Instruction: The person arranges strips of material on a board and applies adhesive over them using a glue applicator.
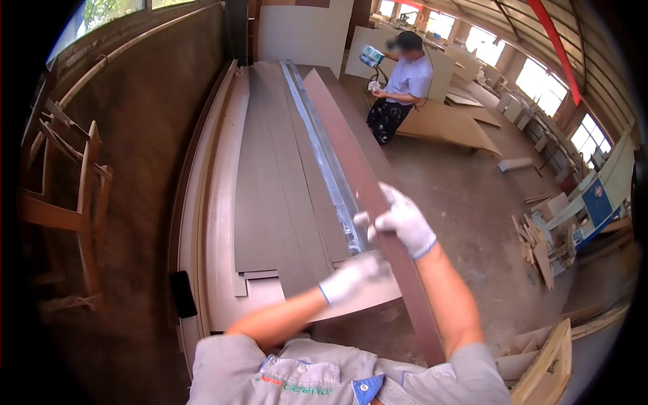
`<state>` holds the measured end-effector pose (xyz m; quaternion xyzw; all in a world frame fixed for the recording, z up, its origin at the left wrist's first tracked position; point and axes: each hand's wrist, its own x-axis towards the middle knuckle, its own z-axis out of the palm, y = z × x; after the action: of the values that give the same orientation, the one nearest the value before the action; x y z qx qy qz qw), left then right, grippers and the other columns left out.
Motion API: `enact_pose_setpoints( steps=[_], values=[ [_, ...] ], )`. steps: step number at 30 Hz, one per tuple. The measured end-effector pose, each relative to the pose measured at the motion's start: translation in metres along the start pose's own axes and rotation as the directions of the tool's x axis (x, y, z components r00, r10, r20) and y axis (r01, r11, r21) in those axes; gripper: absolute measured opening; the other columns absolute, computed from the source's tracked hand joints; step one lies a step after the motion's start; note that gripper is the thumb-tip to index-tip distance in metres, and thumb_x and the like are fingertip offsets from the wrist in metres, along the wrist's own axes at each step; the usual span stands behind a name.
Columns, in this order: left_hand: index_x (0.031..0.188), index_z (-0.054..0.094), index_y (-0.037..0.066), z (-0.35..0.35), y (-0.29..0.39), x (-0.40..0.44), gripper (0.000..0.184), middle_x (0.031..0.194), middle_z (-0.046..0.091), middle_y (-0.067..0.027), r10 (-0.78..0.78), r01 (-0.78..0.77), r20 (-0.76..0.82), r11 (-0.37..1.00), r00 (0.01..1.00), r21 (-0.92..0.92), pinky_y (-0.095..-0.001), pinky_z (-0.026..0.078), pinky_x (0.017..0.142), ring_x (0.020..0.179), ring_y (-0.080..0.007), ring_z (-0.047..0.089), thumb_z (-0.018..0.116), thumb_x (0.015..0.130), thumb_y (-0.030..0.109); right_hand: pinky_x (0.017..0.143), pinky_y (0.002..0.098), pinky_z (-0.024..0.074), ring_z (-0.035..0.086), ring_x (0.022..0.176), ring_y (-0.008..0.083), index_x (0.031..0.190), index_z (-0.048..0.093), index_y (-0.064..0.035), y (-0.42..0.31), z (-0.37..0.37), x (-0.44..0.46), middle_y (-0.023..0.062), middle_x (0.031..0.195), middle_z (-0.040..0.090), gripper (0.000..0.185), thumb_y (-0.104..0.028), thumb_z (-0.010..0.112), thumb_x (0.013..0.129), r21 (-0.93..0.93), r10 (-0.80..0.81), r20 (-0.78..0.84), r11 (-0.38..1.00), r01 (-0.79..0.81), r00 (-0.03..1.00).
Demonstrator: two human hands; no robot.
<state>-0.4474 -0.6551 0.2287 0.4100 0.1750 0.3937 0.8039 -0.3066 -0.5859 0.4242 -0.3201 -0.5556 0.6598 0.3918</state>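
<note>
My right hand, in a white glove, is closed around a long, narrow reddish-brown board. The board slants from the far end of the stack down past my right side, its near end close to my shirt. My left hand, also gloved, is smeared by motion beside the board's left edge; its fingers cannot be made out. Left of the board, a strip wrapped in shiny bluish film lies lengthwise on a stack of flat brown panels.
A person stands beyond the stack, holding a packet. Behind them lies a large brown sheet. A wooden frame stands at left, a black phone-like object at the stack's edge, and wood offcuts at right.
</note>
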Motion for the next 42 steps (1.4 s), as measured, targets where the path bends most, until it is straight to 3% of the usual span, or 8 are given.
enact_pose_setpoints(
  steps=[8, 11, 13, 17, 26, 30, 35, 42],
  values=[
    [0.142, 0.06, -0.005, 0.172, -0.038, -0.024, 0.061, 0.127, 0.073, -0.0104, -0.038, 0.097, -0.329, 0.981, 0.944, 0.166, -0.0379, 0.056, 0.101, 0.112, -0.0191, 0.067, 0.083, 0.097, 0.028, 0.103, 0.0334, 0.0547, 0.069, 0.124, 0.0191, 0.162, 0.052, -0.0053, 0.045, -0.039, -0.009, 0.0116, 0.141, 0.069, 0.056, -0.033, 0.057, 0.114, -0.519, 0.012, -0.144, 0.85, -0.086, 0.99],
    [0.123, 0.071, -0.004, 0.128, -0.037, 0.0, 0.047, 0.114, 0.076, -0.0098, 0.177, -0.069, -0.509, 0.972, 0.842, 0.224, -0.0397, 0.058, 0.089, 0.097, -0.02, 0.069, 0.085, 0.091, 0.027, 0.111, 0.0388, 0.0539, 0.063, 0.138, 0.0271, 0.157, 0.057, -0.006, 0.109, -0.07, -0.141, 0.0131, 0.153, 0.064, 0.053, -0.022, 0.059, 0.107, 0.02, 0.232, -0.311, 0.971, -0.238, 0.922],
    [0.114, 0.07, -0.002, 0.075, -0.017, 0.024, 0.043, 0.102, 0.076, -0.0105, 0.261, 0.024, -0.592, 0.902, 0.763, 0.43, -0.0401, 0.058, 0.081, 0.089, -0.0214, 0.07, 0.085, 0.088, 0.028, 0.087, 0.039, 0.0604, 0.074, 0.097, 0.0277, 0.121, 0.07, -0.0053, 0.174, -0.114, -0.24, 0.0118, 0.114, 0.078, 0.032, -0.025, 0.068, 0.096, -0.916, 0.089, 0.169, 0.383, 0.123, 0.982],
    [0.116, 0.073, -0.009, -0.02, 0.03, 0.078, 0.045, 0.104, 0.078, -0.0177, 0.163, -0.01, -0.791, 0.981, 0.59, 0.195, -0.0451, 0.064, 0.082, 0.089, -0.0287, 0.075, 0.09, 0.081, 0.015, 0.1, 0.0326, 0.0578, 0.074, 0.111, 0.0161, 0.133, 0.077, -0.0071, 0.156, -0.032, -0.445, 0.0066, 0.124, 0.081, 0.043, -0.013, 0.076, 0.09, -0.235, 0.699, -0.169, 0.656, -0.717, 0.695],
    [0.115, 0.077, -0.009, -0.176, 0.093, 0.105, 0.046, 0.111, 0.08, -0.0194, 0.239, 0.362, -0.918, 0.864, 0.317, 0.35, -0.0421, 0.062, 0.087, 0.098, -0.029, 0.077, 0.095, 0.081, 0.015, 0.103, 0.0332, 0.0567, 0.074, 0.114, 0.0171, 0.135, 0.076, -0.005, 0.149, 0.051, -0.543, 0.0084, 0.127, 0.08, 0.044, -0.01, 0.076, 0.091, -0.192, 0.574, -0.51, 0.65, -0.735, 0.641],
    [0.144, 0.056, -0.004, -0.198, 0.128, 0.095, 0.06, 0.104, 0.072, -0.0169, 0.345, -0.114, -0.753, 0.932, 0.56, 0.343, -0.0445, 0.062, 0.071, 0.086, -0.0304, 0.075, 0.079, 0.092, 0.014, 0.105, 0.0335, 0.0562, 0.074, 0.116, 0.0176, 0.136, 0.075, -0.0041, 0.157, 0.057, -0.51, 0.0092, 0.128, 0.08, 0.045, -0.009, 0.075, 0.091, -0.295, 0.486, -0.553, 0.645, -0.705, 0.677],
    [0.163, 0.036, 0.004, -0.166, 0.106, 0.069, 0.077, 0.127, 0.064, -0.019, 0.271, -0.231, -0.554, 0.962, 0.787, 0.142, -0.0466, 0.063, 0.08, 0.098, -0.0316, 0.074, 0.072, 0.096, 0.012, 0.106, 0.0338, 0.0555, 0.073, 0.118, 0.0182, 0.137, 0.075, -0.0029, 0.177, 0.039, -0.401, 0.0101, 0.129, 0.08, 0.046, -0.008, 0.075, 0.091, -0.314, 0.532, -0.348, 0.71, -0.63, 0.772],
    [0.162, 0.034, -0.014, -0.224, 0.087, 0.038, 0.103, 0.146, 0.064, -0.027, 0.507, 0.02, -0.732, 0.816, 0.455, 0.577, -0.0399, 0.051, 0.115, 0.131, -0.0362, 0.065, 0.088, 0.079, 0.017, 0.093, 0.0384, 0.0596, 0.076, 0.101, 0.0224, 0.134, 0.071, 0.0043, 0.272, 0.026, -0.274, 0.0129, 0.113, 0.08, 0.052, -0.029, 0.076, 0.094, 0.033, 0.672, 0.081, 0.737, -0.676, 0.736]
  ],
)
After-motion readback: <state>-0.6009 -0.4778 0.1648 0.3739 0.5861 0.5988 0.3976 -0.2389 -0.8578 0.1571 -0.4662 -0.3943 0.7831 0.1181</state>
